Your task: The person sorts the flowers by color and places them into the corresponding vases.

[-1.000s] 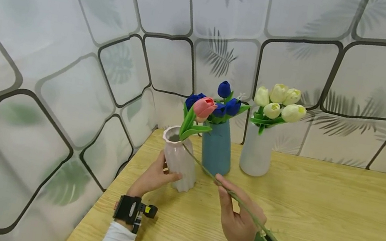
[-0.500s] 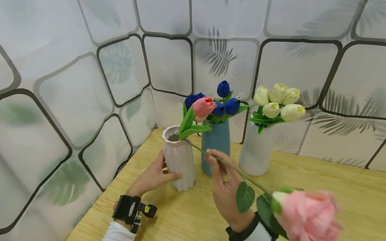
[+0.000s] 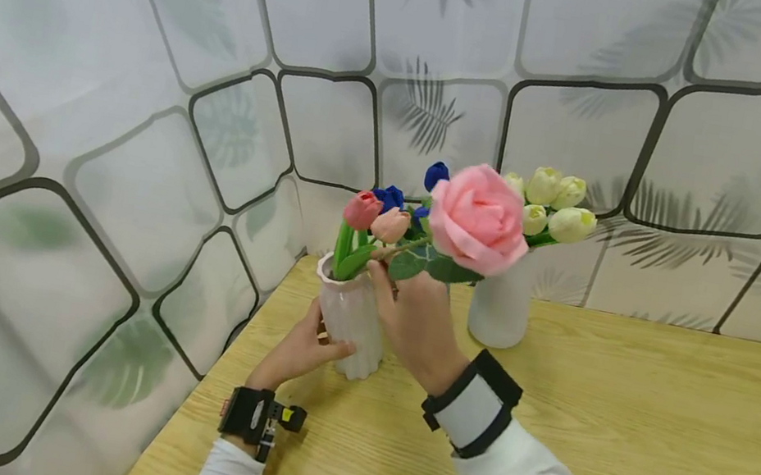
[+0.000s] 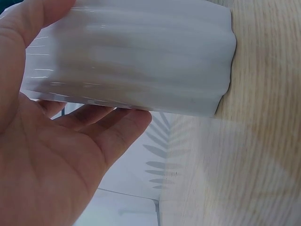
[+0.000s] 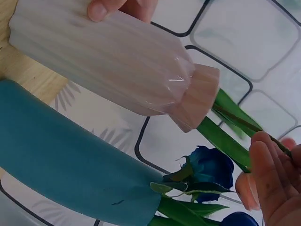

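Note:
A pale pink ribbed vase (image 3: 350,324) stands at the left of the table, gripped by my left hand (image 3: 297,350) with fingers and thumb on opposite sides. In the left wrist view its scalloped base meets the wood. My right hand (image 3: 421,319) pinches the stem (image 5: 239,119) of a pink rose (image 3: 479,218) just above the vase's mouth. The right wrist view has that stem running down into the mouth among green leaves. A pink tulip (image 3: 362,210) and a paler tulip (image 3: 391,225) stick up from this vase.
Close behind is a teal vase (image 5: 75,155) with blue flowers (image 3: 390,197), mostly covered by my right hand in the head view. Right of it, a white vase (image 3: 499,310) holds cream tulips (image 3: 570,222). A patterned wall covering (image 3: 583,137) borders the wooden table (image 3: 622,409).
My right hand has moved up and left, bringing the rose's stem end to the vase's mouth and swinging its bloom upward from the lower right. The left hand keeps its grip.

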Motion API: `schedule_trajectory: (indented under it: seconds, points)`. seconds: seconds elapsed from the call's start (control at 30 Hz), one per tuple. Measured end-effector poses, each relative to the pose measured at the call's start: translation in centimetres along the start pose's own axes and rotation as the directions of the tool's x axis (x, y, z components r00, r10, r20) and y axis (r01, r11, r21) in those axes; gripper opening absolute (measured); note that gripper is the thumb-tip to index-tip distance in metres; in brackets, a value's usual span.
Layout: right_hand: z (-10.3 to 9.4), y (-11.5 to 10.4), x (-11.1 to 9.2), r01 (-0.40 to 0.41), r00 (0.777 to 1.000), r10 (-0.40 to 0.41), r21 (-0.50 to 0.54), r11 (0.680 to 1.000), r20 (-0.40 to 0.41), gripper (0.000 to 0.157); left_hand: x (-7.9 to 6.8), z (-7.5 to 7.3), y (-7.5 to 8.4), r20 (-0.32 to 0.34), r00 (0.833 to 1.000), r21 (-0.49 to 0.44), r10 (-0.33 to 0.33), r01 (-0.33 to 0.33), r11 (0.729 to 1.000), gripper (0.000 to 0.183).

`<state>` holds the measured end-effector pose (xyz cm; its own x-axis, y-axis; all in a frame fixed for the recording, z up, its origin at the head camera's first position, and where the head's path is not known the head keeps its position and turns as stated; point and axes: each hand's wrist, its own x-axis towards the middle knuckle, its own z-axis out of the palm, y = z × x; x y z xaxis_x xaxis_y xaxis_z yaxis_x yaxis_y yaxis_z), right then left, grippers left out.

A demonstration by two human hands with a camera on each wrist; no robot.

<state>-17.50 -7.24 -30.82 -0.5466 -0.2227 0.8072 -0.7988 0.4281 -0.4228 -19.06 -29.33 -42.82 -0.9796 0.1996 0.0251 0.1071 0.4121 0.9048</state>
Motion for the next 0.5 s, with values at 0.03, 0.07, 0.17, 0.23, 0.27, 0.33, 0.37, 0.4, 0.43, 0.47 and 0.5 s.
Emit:
schedule_trajectory:
  seconds: [0.03, 0.07, 0.17, 0.23, 0.27, 0.33, 0.37, 0.4, 0.43, 0.47, 0.5]
  points:
    - [0.4, 0.0, 0.4, -0.009, 1.0, 0.009, -0.02, 1.0, 0.026, 0.008, 0.0, -0.1, -0.1, 0.005, 1.0, 0.0, 0.005, -0.005, 1.0, 0.087]
    - [0.8, 0.0, 0.7, -0.024, 0.997, 0.027, -0.052, 0.998, 0.066, 0.01, 0.0, -0.2, -0.2, 0.009, 1.0, -0.002, 0.01, -0.01, 1.0, 0.087]
    - [2.1, -0.2, 2.2, -0.117, 0.948, 0.173, -0.213, 0.97, 0.269, 0.016, -0.1, -0.5, -0.4, 0.018, 1.0, -0.007, 0.02, -0.02, 1.0, 0.089]
    - [2.8, -0.4, 2.7, -0.136, 0.885, 0.26, -0.319, 0.938, 0.386, 0.019, -0.2, -0.6, -0.5, 0.02, 0.999, -0.007, 0.025, -0.025, 1.0, 0.09]
    - [3.1, -0.5, 2.8, -0.138, 0.856, 0.293, -0.358, 0.924, 0.426, 0.021, -0.2, -0.6, -0.5, 0.021, 0.999, -0.003, 0.025, -0.024, 1.0, 0.091]
    - [3.4, -0.7, 2.5, -0.14, 0.831, 0.32, -0.387, 0.911, 0.454, 0.024, -0.4, -0.6, -0.1, 0.029, 0.999, 0.0, 0.019, -0.019, 1.0, 0.092]
    - [3.4, -0.8, 2.1, -0.143, 0.838, 0.314, -0.375, 0.916, 0.447, 0.024, -0.5, -0.6, 0.3, 0.033, 0.999, 0.002, 0.017, -0.017, 1.0, 0.092]
    - [3.4, -0.7, 1.7, -0.132, 0.857, 0.288, -0.358, 0.924, 0.428, 0.023, -0.7, -0.6, 0.7, 0.035, 0.999, 0.005, 0.013, -0.013, 1.0, 0.093]
    - [3.4, -0.7, 1.3, -0.126, 0.871, 0.27, -0.345, 0.93, 0.41, 0.022, -0.8, -0.6, 1.3, 0.037, 0.999, 0.007, 0.008, -0.008, 1.0, 0.093]
    - [3.4, -0.6, 0.8, -0.123, 0.884, 0.254, -0.329, 0.936, 0.392, 0.02, -0.9, -0.6, 1.8, 0.04, 0.999, 0.007, 0.006, -0.006, 1.0, 0.092]
    - [3.3, -0.5, 0.5, -0.121, 0.897, 0.238, -0.311, 0.943, 0.374, 0.019, -1.0, -0.7, 2.2, 0.041, 0.999, 0.008, 0.001, -0.002, 1.0, 0.092]
